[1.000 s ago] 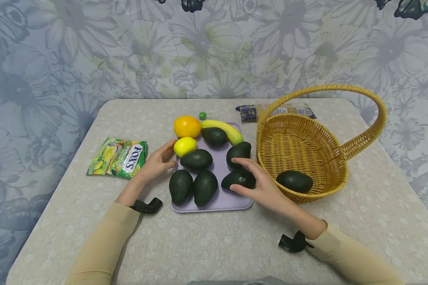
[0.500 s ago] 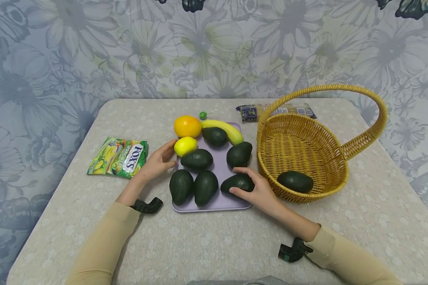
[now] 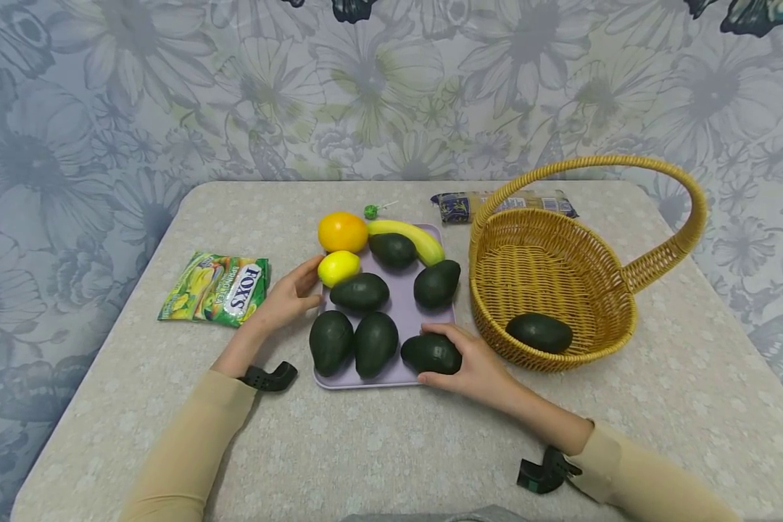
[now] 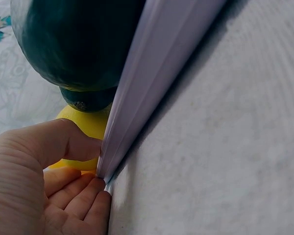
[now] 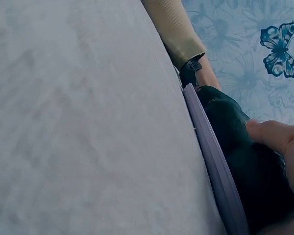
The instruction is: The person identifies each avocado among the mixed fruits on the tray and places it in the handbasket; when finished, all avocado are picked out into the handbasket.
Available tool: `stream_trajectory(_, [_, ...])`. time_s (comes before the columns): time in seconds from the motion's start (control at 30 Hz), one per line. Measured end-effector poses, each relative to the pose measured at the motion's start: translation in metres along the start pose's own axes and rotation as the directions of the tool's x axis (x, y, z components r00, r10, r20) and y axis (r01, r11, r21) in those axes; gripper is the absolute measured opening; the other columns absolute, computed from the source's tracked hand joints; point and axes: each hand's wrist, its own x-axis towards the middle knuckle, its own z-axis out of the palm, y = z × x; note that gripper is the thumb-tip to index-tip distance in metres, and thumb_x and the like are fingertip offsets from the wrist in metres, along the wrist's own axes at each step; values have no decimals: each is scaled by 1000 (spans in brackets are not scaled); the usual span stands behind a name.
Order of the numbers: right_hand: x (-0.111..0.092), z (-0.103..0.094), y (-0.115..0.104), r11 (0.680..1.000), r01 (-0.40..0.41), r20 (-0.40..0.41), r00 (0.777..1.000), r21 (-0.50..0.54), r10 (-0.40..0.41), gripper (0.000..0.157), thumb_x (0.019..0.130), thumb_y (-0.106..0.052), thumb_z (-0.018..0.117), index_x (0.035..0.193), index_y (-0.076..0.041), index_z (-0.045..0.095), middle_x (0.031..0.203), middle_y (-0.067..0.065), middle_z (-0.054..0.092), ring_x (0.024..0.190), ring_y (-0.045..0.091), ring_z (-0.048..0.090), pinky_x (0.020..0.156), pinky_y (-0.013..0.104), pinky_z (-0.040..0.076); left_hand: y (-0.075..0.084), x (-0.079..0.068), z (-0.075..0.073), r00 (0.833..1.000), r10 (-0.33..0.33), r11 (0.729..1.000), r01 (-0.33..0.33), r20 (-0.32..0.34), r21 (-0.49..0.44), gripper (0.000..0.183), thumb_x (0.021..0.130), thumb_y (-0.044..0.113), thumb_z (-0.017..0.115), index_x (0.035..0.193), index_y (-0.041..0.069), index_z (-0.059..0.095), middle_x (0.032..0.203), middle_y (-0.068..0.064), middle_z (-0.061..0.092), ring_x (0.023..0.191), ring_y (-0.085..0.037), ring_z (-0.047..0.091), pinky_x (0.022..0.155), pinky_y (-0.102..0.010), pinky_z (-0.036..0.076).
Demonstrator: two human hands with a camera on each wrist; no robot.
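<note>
On a lilac tray [image 3: 403, 319] lie several dark green avocados. My right hand [image 3: 473, 366] grips the avocado [image 3: 431, 354] at the tray's front right corner, thumb on the near side and fingers over the far side. The right wrist view shows that thumb [image 5: 272, 134] against dark green skin, above the tray rim [image 5: 213, 147]. At the tray's left edge rests my left hand [image 3: 287, 299], beside a yellow lemon [image 3: 339, 269]. In the left wrist view its thumb [image 4: 78, 144] touches the rim, with the other fingertips close to the edge and nothing held.
A wicker basket [image 3: 535, 283] with a tall handle stands right of the tray, one avocado [image 3: 539, 333] inside. An orange fruit [image 3: 342, 233] and a banana [image 3: 407, 235] lie at the tray's back. Around are a FOX'S candy bag [image 3: 215, 288], a green lollipop [image 3: 371, 212] and a long packet [image 3: 457, 208].
My right hand has come down and toward me from above the tray, and its fingers have closed around the front right avocado, which has shifted slightly. The left hand stays put.
</note>
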Motion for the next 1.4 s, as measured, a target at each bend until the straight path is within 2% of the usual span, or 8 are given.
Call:
stream_trajectory(0.17, [-2, -3, -3, 1000, 15, -9, 1000, 11, -15, 69, 71, -30, 83, 129, -7, 54, 125, -2, 57, 115, 14, 52, 93, 36, 45, 0, 1, -1, 1000, 4, 1000, -4, 0, 1, 75, 87, -2, 58, 150, 4, 19, 154, -13, 19, 139, -29, 23, 112, -42, 21])
stream_trajectory(0.27, [-1, -11, -14, 1000, 5, -26, 1000, 29, -5, 67, 72, -28, 83, 130, -13, 53, 126, -4, 57, 115, 13, 52, 93, 33, 45, -1, 1, -1, 1000, 6, 1000, -6, 0, 2, 75, 87, -2, 58, 150, 4, 19, 154, -13, 19, 139, -28, 23, 112, -41, 21])
stream_trajectory(0.37, [2, -29, -35, 997, 27, -31, 999, 66, -25, 67, 73, -20, 82, 132, -14, 51, 127, -2, 57, 117, 14, 51, 94, 29, 43, 0, 1, -1, 1000, 11, 1000, -11, -4, 5, 75, 87, -3, 58, 150, 4, 19, 154, -13, 19, 138, -29, 23, 112, -41, 21])
stream_trajectory(0.57, [10, -74, -71, 982, 145, -39, 989, 119, -141, 71, 68, 5, 80, 131, 3, 49, 128, 13, 55, 118, 21, 50, 96, 27, 42, 0, 0, -1, 1000, 21, 1000, -21, -2, 8, 75, 87, -3, 58, 150, 3, 19, 154, -14, 19, 138, -29, 24, 112, -41, 22])
stream_trajectory(0.7, [12, -96, -48, 980, 139, -49, 990, 140, -134, 74, 67, 9, 79, 134, -1, 48, 130, 10, 54, 118, 18, 50, 95, 25, 43, 0, 0, 0, 1000, 22, 1000, -22, -4, 6, 74, 87, -2, 58, 150, 4, 19, 154, -13, 20, 138, -29, 24, 112, -41, 22])
stream_trajectory(1.0, [10, -129, 3, 996, -89, -42, 995, 13, 90, 67, 79, -12, 77, 139, -20, 47, 136, 2, 49, 108, 18, 55, 82, 26, 49, 2, 0, -2, 1000, -10, 1000, 10, 4, 12, 74, 88, -2, 58, 150, 4, 18, 154, -13, 19, 139, -28, 23, 112, -41, 21])
stream_trajectory(1.2, [10, -136, 16, 976, -210, 42, 976, -64, 213, 67, 82, -25, 74, 141, -18, 44, 135, 10, 49, 105, 26, 56, 79, 41, 50, 25, -8, 0, 999, -30, 1000, 30, 17, 2, 73, 87, -5, 56, 148, -4, 17, 153, -20, 17, 138, -35, 22, 112, -46, 20])
stream_trajectory(1.4, [13, -137, 19, 971, -228, 89, 968, -77, 234, 66, 82, -28, 74, 140, -16, 45, 134, 10, 50, 108, 27, 55, 83, 44, 48, 36, -11, 2, 999, -47, 999, 47, 12, 16, 72, 87, -6, 55, 148, -4, 17, 153, -21, 17, 138, -36, 22, 112, -45, 21])
